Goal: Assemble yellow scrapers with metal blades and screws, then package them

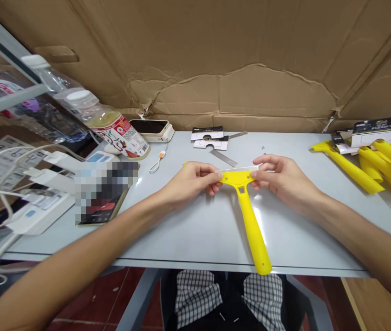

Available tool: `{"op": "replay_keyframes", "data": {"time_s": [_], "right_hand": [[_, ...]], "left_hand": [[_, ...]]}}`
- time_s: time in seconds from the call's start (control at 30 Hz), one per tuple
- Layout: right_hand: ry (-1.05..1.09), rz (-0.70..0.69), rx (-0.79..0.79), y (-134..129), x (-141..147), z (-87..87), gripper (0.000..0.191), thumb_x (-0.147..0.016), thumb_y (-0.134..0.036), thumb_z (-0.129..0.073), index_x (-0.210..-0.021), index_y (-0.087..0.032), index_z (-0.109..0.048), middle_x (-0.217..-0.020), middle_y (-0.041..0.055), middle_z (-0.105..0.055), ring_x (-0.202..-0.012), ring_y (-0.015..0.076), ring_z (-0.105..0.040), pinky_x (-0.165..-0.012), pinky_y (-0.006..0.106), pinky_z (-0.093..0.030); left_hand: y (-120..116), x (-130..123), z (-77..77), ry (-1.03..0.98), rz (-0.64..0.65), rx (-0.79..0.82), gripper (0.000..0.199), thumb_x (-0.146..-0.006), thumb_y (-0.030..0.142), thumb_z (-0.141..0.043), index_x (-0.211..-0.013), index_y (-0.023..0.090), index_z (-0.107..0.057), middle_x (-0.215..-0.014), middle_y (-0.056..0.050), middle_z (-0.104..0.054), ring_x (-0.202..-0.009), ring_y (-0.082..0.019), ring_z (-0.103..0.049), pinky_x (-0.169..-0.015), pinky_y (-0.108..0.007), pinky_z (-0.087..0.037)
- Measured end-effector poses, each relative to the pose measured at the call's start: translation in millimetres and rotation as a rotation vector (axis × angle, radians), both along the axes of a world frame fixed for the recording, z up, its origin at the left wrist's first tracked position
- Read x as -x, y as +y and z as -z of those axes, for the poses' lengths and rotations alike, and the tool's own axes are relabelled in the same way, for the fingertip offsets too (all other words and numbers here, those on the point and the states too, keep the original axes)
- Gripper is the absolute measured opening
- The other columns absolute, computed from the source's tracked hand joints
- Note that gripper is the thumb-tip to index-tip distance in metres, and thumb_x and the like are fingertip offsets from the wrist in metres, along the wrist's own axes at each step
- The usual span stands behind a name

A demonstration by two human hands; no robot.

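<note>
A yellow scraper (250, 220) is held between my two hands, its wide head away from me and its handle pointing down past the table's front edge. A thin pale blade strip (238, 169) lies along the top of its head. My left hand (200, 180) pinches the left corner of the head. At the right corner, my right hand (274, 177) grips with thumb and fingers. Just beyond the head, a loose metal blade (223, 157) rests on the table. Behind it are black-and-white card sleeves (211, 142) with another blade beside them.
More yellow scrapers (354, 170) and a card package (383, 133) lie at the right. On the left are a phone (104, 197), a power strip (42, 211) with cables, bottles (121, 133) and a white-edged box (152, 130). Cardboard (233, 55) stands behind the table (167, 243).
</note>
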State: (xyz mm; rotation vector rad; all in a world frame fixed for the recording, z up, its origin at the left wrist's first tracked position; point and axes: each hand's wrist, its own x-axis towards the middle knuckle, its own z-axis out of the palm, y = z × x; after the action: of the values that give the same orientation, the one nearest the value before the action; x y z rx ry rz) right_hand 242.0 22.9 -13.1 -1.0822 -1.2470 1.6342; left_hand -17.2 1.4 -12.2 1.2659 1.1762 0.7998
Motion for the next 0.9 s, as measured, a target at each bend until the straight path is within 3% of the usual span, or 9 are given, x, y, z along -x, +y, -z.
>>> {"op": "replay_keyframes", "data": {"time_s": [0.2, 0.63, 0.9], "right_hand": [[0.002, 0.007, -0.019, 1.4, 0.4, -2.9, 0.04, -0.072, -0.025, -0.093, -0.104, -0.019, -0.069, -0.077, 0.0001, -0.074, -0.066, 0.0171, -0.072, -0.073, 0.036, -0.06], [-0.013, -0.026, -0.006, 1.1, -0.8, -1.4, 0.035, -0.076, -0.022, -0.09, -0.105, -0.019, -0.069, -0.079, -0.0014, -0.072, -0.065, 0.0165, -0.073, -0.072, 0.035, -0.059], [-0.014, -0.026, -0.025, 3.0, -2.0, 1.7, 0.036, -0.075, -0.022, -0.091, -0.104, -0.019, -0.07, -0.08, -0.0013, -0.072, -0.065, 0.0154, -0.072, -0.071, 0.033, -0.059]], "left_hand": [[4.0, 1.1, 3.5, -0.117, 0.014, 0.204, 0.021, -0.089, 0.032, -0.08, -0.082, 0.012, -0.079, -0.08, -0.011, -0.077, -0.062, -0.012, -0.063, -0.06, -0.028, -0.052], [1.2, -1.0, 4.3, -0.091, -0.004, 0.141, 0.019, -0.087, 0.029, -0.079, -0.076, 0.014, -0.076, -0.076, -0.008, -0.073, -0.061, -0.013, -0.06, -0.062, -0.032, -0.052], [0.8, -2.8, 2.4, -0.135, -0.023, 0.169, 0.024, -0.088, 0.032, -0.081, -0.08, 0.01, -0.077, -0.073, -0.007, -0.072, -0.059, -0.011, -0.061, -0.058, -0.025, -0.05]]}}
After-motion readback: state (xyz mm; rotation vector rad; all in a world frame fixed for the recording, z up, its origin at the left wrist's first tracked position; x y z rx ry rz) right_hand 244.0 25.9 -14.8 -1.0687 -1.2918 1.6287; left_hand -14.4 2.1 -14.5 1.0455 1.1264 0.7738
